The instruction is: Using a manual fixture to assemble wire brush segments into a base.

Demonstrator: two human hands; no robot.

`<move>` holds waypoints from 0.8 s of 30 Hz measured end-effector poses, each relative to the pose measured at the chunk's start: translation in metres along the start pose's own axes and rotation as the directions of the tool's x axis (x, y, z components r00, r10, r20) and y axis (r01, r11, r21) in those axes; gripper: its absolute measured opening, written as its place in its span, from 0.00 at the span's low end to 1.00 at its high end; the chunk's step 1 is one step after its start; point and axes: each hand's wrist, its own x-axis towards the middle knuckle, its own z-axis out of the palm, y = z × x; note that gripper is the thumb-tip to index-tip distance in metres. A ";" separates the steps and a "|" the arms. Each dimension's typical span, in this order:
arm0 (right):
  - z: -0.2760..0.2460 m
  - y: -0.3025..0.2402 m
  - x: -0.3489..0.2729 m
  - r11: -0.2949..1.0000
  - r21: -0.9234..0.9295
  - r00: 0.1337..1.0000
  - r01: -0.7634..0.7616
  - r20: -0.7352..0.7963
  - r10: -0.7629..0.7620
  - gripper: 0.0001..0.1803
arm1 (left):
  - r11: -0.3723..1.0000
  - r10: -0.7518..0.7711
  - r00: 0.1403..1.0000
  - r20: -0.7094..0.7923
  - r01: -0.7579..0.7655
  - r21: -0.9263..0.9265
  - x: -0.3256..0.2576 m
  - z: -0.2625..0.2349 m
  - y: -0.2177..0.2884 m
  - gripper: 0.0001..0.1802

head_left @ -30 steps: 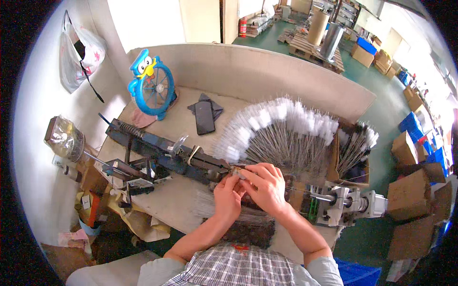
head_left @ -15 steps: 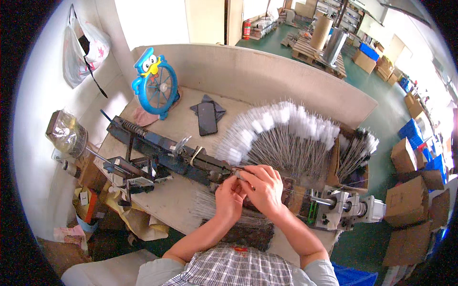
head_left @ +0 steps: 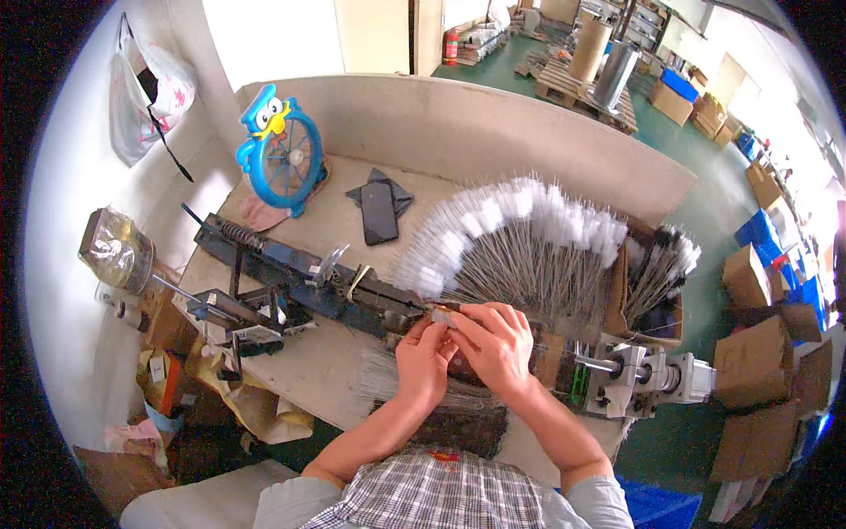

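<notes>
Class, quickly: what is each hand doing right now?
Left hand: fingers pinched at the dark machine, contents unclear.
Right hand: curled there too, grip cannot be told.

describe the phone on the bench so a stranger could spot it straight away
Start at the blue bird-shaped fan at the back of the workbench. Just right of it lies a dark phone on a grey cloth, the only flat black slab there.
</notes>
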 end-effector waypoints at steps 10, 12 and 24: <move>-0.005 0.001 0.004 0.999 0.033 0.999 -0.007 0.036 0.006 0.13 | 1.000 -0.013 0.999 -0.035 0.013 0.022 -0.002 0.005 0.003 0.06; -0.006 0.002 0.006 0.999 0.042 0.999 -0.006 0.043 0.004 0.14 | 1.000 -0.015 1.000 -0.023 0.015 0.019 0.000 0.002 0.001 0.06; -0.026 0.008 -0.010 0.995 -0.086 0.973 -0.044 0.221 0.062 0.07 | 0.993 -0.090 0.996 0.008 0.090 -0.081 0.002 -0.004 0.007 0.17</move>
